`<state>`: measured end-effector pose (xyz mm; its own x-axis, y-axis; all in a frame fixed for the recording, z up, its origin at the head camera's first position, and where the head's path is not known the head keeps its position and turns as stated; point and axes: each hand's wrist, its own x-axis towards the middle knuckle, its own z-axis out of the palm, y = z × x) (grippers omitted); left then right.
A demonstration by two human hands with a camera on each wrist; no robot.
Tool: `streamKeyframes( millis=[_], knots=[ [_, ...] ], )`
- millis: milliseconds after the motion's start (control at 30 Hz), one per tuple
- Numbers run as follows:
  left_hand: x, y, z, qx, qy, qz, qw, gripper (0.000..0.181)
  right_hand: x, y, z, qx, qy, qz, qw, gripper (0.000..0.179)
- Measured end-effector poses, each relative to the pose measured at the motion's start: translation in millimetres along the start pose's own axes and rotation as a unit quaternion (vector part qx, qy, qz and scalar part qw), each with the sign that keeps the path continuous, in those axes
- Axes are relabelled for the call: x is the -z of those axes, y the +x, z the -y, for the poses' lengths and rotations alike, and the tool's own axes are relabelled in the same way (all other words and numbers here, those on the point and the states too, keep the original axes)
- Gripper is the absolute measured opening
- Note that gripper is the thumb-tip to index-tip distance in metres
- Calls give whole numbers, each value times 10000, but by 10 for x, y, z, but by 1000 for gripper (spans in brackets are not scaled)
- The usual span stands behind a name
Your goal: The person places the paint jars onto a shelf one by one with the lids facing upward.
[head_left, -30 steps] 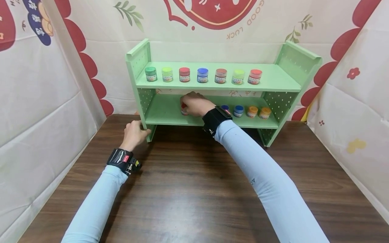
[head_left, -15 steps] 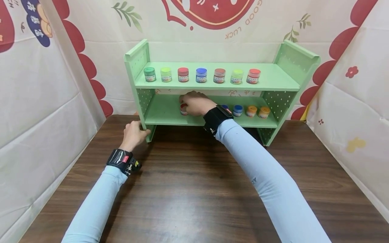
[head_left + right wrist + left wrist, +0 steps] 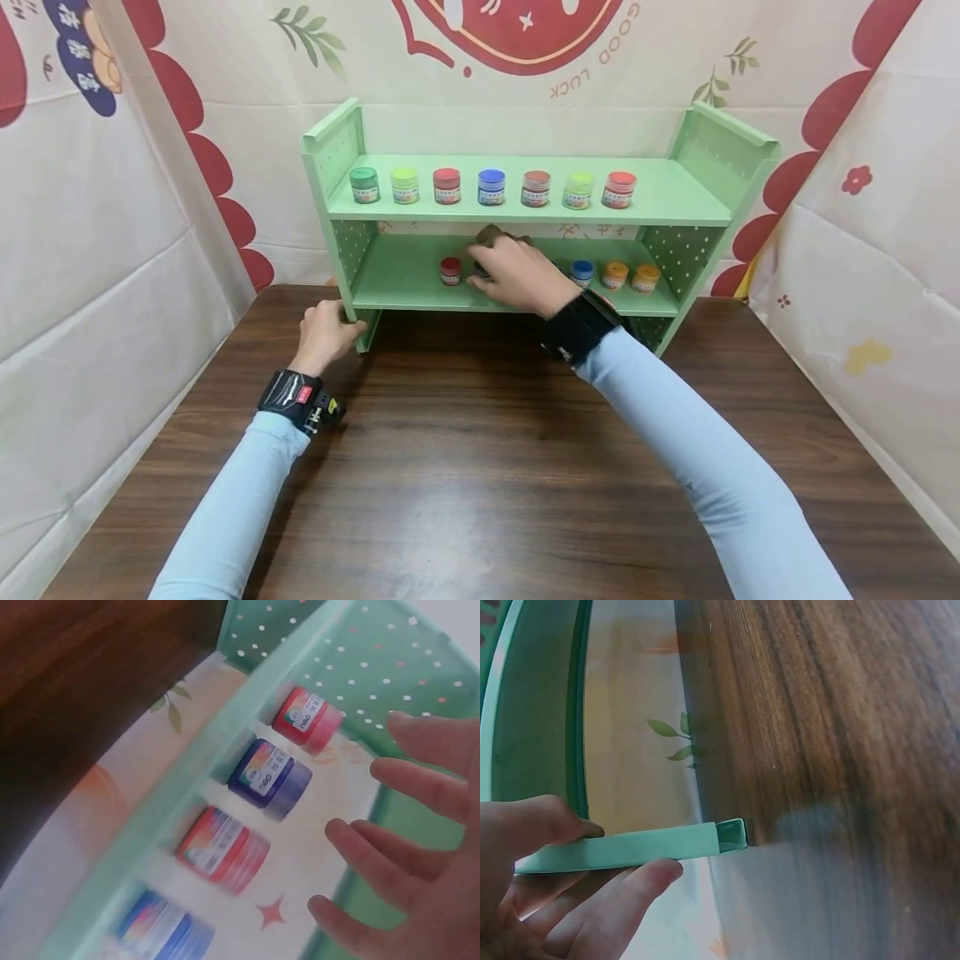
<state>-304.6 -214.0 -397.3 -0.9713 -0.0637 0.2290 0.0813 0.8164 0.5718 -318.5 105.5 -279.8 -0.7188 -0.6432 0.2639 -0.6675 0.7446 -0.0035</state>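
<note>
On the left, my left hand (image 3: 326, 337) grips the front leg of the green two-tier shelf (image 3: 405, 258). The left wrist view has the thumb and fingers on either side of that green leg (image 3: 630, 847). My right hand (image 3: 525, 273) is at the lower tier with its fingers spread and nothing held. A small paint jar with a red lid (image 3: 450, 271) stands upright just left of its fingertips. In the right wrist view, that red jar (image 3: 300, 720), a dark blue jar (image 3: 268, 778), another red jar (image 3: 223, 849) and a blue jar (image 3: 163, 930) form a row beside the fingers.
Several paint jars, among them a blue one (image 3: 491, 187), line the upper tier. Right of my right hand on the lower tier stand a blue-lidded jar (image 3: 581, 273) and two orange-lidded jars (image 3: 615, 275). The shelf stands at the back of the wooden table (image 3: 450, 458), before printed cloth.
My right hand has let go of the red-lidded jar and drawn back to the right, fingers spreading. The jar stays on the lower tier. My left hand keeps its grip on the shelf leg.
</note>
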Motion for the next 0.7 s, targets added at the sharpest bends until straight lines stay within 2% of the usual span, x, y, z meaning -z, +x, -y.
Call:
streamKeyframes(
  millis=[200, 367, 533, 700],
  knots=[
    [35, -9, 45, -91, 46, -150, 9998, 26, -59, -505, -38, 294, 206, -838, 9958, 30],
    [53, -17, 66, -53, 64, -99, 9999, 28, -127, -892, -119, 503, 356, -1290, 9897, 25],
    [59, -26, 86, -24, 91, -32, 10000, 33, -218, -1199, -194, 682, 279, -1296, 9888, 24],
    [71, -78, 109, -251, 162, -6, 9996, 31, -346, -1410, -249, 594, 300, -918, 9935, 28]
  ],
)
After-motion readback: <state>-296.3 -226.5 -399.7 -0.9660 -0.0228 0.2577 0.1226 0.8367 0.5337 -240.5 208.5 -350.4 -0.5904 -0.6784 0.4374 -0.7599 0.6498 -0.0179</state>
